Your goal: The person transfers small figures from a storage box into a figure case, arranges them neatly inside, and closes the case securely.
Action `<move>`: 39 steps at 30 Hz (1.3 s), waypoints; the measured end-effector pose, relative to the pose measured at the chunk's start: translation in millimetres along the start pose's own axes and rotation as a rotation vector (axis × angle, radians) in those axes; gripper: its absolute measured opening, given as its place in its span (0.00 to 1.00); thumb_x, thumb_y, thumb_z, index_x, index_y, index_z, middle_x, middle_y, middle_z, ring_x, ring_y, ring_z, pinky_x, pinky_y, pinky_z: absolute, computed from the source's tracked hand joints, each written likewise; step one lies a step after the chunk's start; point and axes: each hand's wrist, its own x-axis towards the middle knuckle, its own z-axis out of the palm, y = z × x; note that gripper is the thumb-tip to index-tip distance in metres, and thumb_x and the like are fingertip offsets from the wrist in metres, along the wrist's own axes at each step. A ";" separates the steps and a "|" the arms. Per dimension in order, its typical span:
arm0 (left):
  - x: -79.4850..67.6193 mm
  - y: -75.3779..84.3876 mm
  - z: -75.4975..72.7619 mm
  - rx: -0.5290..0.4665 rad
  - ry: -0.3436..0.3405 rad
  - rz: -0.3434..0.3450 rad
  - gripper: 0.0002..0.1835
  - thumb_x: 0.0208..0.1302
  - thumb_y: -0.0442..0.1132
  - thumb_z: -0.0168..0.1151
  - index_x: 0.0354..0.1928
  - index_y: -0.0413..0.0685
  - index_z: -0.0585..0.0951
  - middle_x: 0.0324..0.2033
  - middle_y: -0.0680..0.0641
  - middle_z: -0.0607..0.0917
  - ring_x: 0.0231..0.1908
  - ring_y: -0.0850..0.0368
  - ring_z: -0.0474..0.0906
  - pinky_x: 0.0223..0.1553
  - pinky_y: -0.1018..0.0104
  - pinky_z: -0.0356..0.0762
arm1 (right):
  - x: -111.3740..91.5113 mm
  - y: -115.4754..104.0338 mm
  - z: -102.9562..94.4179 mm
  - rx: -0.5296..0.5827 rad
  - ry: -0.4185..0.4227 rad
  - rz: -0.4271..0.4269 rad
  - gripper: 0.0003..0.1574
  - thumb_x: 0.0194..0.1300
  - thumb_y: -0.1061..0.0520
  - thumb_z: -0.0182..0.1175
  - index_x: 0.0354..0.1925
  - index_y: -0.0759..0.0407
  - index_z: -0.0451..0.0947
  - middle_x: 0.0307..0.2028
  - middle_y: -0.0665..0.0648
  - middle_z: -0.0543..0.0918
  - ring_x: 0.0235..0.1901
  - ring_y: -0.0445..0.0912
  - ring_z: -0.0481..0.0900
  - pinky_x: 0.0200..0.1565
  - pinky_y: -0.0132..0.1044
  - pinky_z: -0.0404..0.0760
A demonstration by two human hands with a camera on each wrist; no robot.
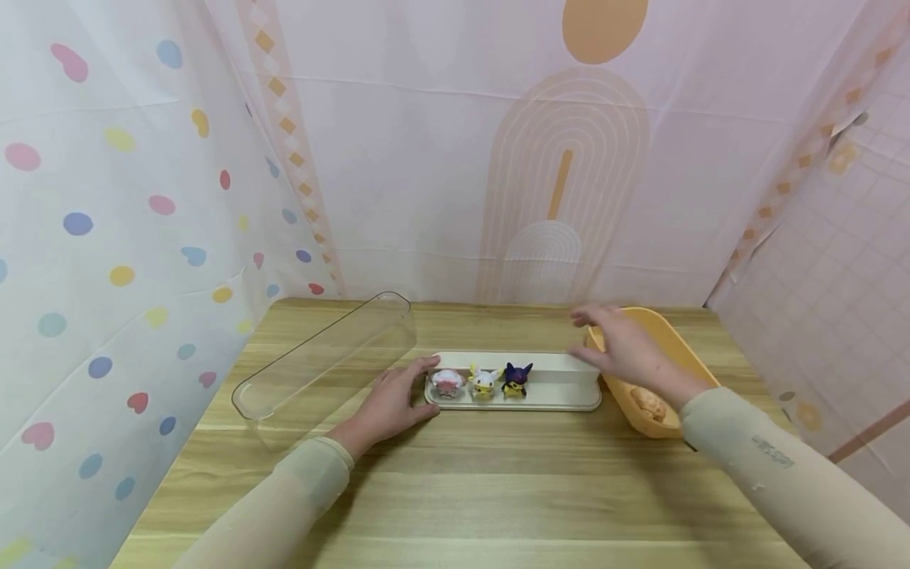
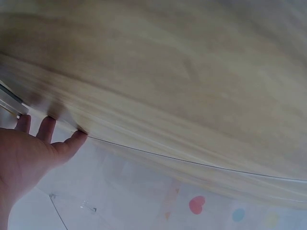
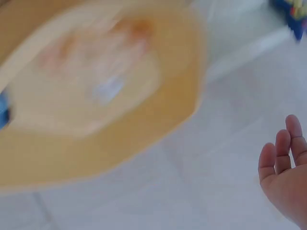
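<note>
The white tray (image 1: 562, 395) lies lengthwise on the wooden table (image 1: 498, 490), with wood showing along both its long edges. Its floor shows too, from the purple figure (image 1: 516, 381) to the right end, so the open room within the tray is on that side. Three figures stand in the left half of the tray: a pink-and-white figure (image 1: 448, 385) nearest the left end, a white-and-yellow figure (image 1: 484, 384), then the purple one.

The left hand (image 1: 387, 407) is at the tray's left end, thumb and forefinger spread across it and touching the corners. The right hand (image 1: 629, 344) hovers past the tray's right end, over the rim of the orange basket (image 1: 664, 336), fingers extended and loosely apart.

One clear box (image 1: 334, 365) sits left of the tray, slanting away; the one basket is just beside the tray's right end.

The head view shows one tan figure (image 1: 648, 403) in the basket. The right wrist view adds a blue thing (image 3: 4, 109) at its left border (too blurred to name). The left wrist view shows three separated fingertips.
</note>
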 end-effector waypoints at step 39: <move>1.0 -2.1 0.1 -0.002 0.000 0.008 0.46 0.62 0.48 0.81 0.79 0.55 0.68 0.70 0.45 0.82 0.68 0.35 0.79 0.76 0.28 0.61 | -58.1 85.3 17.8 -0.242 -0.041 0.004 0.06 0.66 0.63 0.72 0.41 0.64 0.87 0.39 0.61 0.91 0.42 0.59 0.89 0.47 0.56 0.88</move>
